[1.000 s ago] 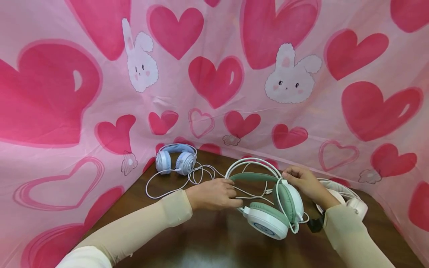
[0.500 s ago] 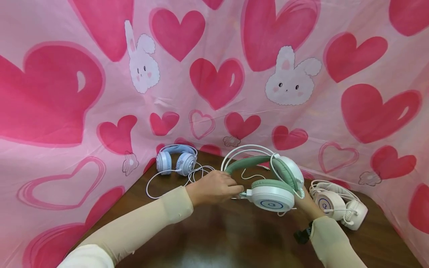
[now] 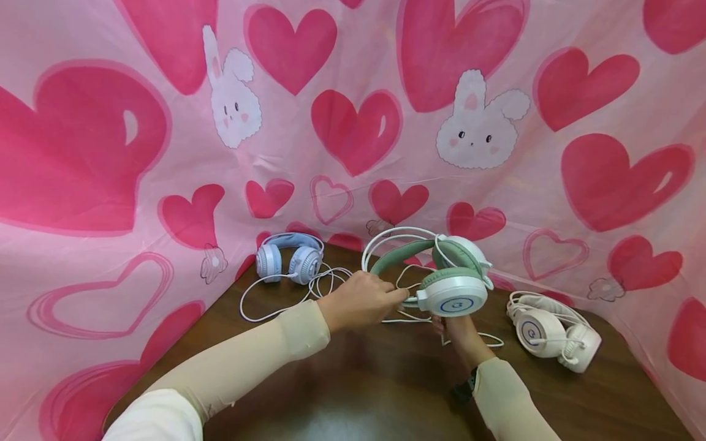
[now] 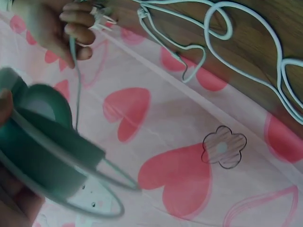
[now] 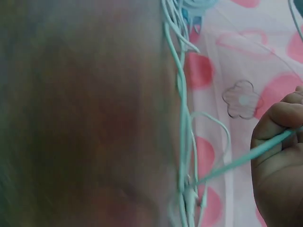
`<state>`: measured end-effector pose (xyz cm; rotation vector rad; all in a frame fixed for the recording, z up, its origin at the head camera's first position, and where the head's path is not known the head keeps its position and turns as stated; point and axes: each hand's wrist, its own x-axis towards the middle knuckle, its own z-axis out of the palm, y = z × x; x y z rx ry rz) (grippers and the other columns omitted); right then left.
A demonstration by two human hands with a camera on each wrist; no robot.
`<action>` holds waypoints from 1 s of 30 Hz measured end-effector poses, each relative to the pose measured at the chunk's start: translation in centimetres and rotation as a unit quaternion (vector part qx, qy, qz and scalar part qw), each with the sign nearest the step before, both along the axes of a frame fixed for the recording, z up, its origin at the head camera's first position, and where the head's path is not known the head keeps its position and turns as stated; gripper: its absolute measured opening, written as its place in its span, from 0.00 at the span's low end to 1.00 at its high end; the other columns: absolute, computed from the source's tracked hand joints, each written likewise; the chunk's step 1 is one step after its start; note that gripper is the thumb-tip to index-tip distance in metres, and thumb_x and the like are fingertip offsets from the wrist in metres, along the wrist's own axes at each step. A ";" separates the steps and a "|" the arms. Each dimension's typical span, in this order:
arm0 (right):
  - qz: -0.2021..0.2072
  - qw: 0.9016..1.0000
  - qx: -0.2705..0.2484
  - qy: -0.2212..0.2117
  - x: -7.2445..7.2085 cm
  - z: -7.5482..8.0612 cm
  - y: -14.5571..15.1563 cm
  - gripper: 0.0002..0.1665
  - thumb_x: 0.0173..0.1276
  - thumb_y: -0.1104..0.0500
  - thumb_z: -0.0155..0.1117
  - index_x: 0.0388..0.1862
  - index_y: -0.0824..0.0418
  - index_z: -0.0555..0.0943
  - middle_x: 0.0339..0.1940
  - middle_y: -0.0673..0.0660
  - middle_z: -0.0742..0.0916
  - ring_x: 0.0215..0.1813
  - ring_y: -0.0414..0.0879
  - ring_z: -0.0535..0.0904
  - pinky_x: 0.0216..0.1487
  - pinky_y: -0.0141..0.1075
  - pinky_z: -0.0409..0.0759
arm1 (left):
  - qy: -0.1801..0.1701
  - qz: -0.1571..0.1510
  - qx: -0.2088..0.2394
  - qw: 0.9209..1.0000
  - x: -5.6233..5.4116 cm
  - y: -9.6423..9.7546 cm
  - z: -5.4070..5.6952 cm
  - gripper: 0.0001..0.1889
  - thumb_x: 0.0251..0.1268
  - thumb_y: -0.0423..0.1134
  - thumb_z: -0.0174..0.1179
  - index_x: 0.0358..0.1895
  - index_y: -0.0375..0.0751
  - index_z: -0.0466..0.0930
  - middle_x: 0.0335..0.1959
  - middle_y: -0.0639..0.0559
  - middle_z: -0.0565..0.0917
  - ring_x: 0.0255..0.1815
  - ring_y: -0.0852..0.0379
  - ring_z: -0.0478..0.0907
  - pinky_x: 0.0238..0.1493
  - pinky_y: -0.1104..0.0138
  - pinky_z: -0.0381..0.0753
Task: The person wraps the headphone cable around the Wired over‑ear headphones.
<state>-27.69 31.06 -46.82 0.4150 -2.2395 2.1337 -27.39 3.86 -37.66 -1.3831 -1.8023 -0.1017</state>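
Observation:
My left hand (image 3: 364, 300) grips the headband side of white over-ear headphones (image 3: 452, 299) with green padding, held up over the table. Their ear cups point to the right, one in front of the other. Below the nearer cup is my right hand (image 3: 460, 334), partly hidden by it. In the left wrist view the curled fingers of the right hand (image 4: 71, 28) hold the thin white cord (image 4: 77, 90) coming from the headphones, close to a connector (image 4: 101, 19). The right wrist view shows the same cord (image 5: 246, 158) running through those fingers.
Light blue headphones (image 3: 289, 263) stand at the back left, with their loose white cable (image 3: 325, 282) spread beside them. Cream-white headphones (image 3: 551, 337) lie at the right on the brown wooden table (image 3: 342, 380). A pink heart-print cloth (image 3: 353, 202) hangs behind.
The green-padded headphones have turned and risen slightly, their cups swinging away from me. My right hand has left the right ear cup and moved down and left beneath it, onto the cord.

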 end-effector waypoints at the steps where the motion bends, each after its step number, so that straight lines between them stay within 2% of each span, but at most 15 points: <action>1: 0.011 1.000 0.000 -0.022 0.7 1.0 -0.9 0.23 0.82 0.53 0.37 0.28 0.54 0.74 0.20 0.49 0.72 0.20 0.40 0.64 0.22 0.33 0.64 | 0.000 0.006 0.009 1.000 -0.1 0.1 0.1 0.04 0.63 0.41 0.61 0.37 0.49 0.77 0.21 0.59 0.80 0.18 0.57 0.77 0.18 0.64 0.73; 3: 0.036 0.999 -0.019 -0.030 1.3 1.5 -2.1 0.24 0.83 0.56 0.33 0.34 0.57 0.77 0.21 0.51 0.73 0.18 0.40 0.63 0.21 0.32 0.61 | 0.004 0.019 0.029 0.999 -0.2 0.3 0.3 0.03 0.63 0.41 0.61 0.35 0.48 0.77 0.20 0.58 0.80 0.18 0.57 0.77 0.19 0.63 0.73; 5: 0.032 0.998 -0.024 -0.041 1.6 1.4 -3.0 0.22 0.82 0.59 0.32 0.41 0.67 0.76 0.22 0.53 0.72 0.18 0.41 0.63 0.21 0.33 0.60 | 0.000 0.026 0.049 0.998 -0.5 0.6 0.4 0.04 0.63 0.41 0.62 0.34 0.47 0.77 0.19 0.57 0.80 0.18 0.56 0.77 0.19 0.63 0.74; 7: 0.023 0.999 -0.024 -0.040 1.6 0.8 -3.5 0.21 0.82 0.60 0.32 0.44 0.76 0.70 0.22 0.54 0.71 0.18 0.41 0.62 0.21 0.32 0.60 | -0.006 0.032 0.067 0.997 -0.7 0.8 0.5 0.05 0.61 0.41 0.63 0.33 0.46 0.77 0.18 0.56 0.79 0.18 0.57 0.77 0.20 0.62 0.74; 10: -0.003 0.999 -0.024 -0.036 1.5 0.0 -4.1 0.23 0.82 0.59 0.35 0.46 0.82 0.66 0.21 0.55 0.71 0.17 0.40 0.62 0.20 0.31 0.60 | -0.013 0.038 0.079 0.996 -1.1 1.0 0.5 0.06 0.60 0.41 0.64 0.33 0.45 0.77 0.18 0.57 0.79 0.18 0.58 0.77 0.20 0.61 0.74; 13: -0.001 1.000 -0.003 -0.012 1.6 -0.4 -4.7 0.24 0.81 0.57 0.38 0.44 0.81 0.68 0.20 0.54 0.71 0.17 0.40 0.63 0.18 0.30 0.62 | -0.015 0.052 0.079 0.995 -1.4 1.1 0.3 0.06 0.60 0.41 0.64 0.33 0.45 0.78 0.18 0.56 0.80 0.19 0.58 0.78 0.20 0.62 0.74; 18: 0.027 0.999 0.036 0.018 2.4 -0.1 -5.7 0.24 0.82 0.57 0.36 0.45 0.81 0.67 0.19 0.54 0.73 0.17 0.40 0.66 0.18 0.31 0.65 | -0.026 0.072 0.077 0.994 -1.8 0.9 0.0 0.04 0.60 0.39 0.62 0.35 0.45 0.79 0.22 0.55 0.83 0.24 0.56 0.81 0.31 0.63 0.77; 21: 0.027 0.999 0.045 0.012 2.8 0.5 -6.2 0.21 0.82 0.58 0.38 0.46 0.78 0.69 0.19 0.54 0.74 0.16 0.42 0.67 0.18 0.32 0.67 | -0.037 0.073 0.076 0.994 -2.0 0.8 -0.1 0.03 0.61 0.38 0.62 0.36 0.44 0.79 0.23 0.54 0.84 0.26 0.55 0.81 0.35 0.63 0.76; 25: 0.041 0.997 0.068 -0.002 3.4 1.2 -6.7 0.17 0.80 0.59 0.43 0.48 0.75 0.70 0.19 0.56 0.76 0.16 0.43 0.69 0.18 0.34 0.70 | -0.034 0.081 0.082 0.993 -2.3 0.8 -0.4 0.03 0.62 0.39 0.61 0.36 0.45 0.80 0.24 0.55 0.84 0.27 0.56 0.82 0.34 0.63 0.76; 30: 0.066 0.992 0.110 0.002 4.4 1.6 -7.0 0.15 0.78 0.60 0.48 0.50 0.74 0.72 0.22 0.58 0.77 0.18 0.45 0.71 0.19 0.37 0.72 | -0.022 0.116 0.109 0.987 -2.9 0.9 -0.5 0.04 0.60 0.40 0.64 0.37 0.48 0.82 0.26 0.56 0.85 0.31 0.57 0.83 0.32 0.61 0.72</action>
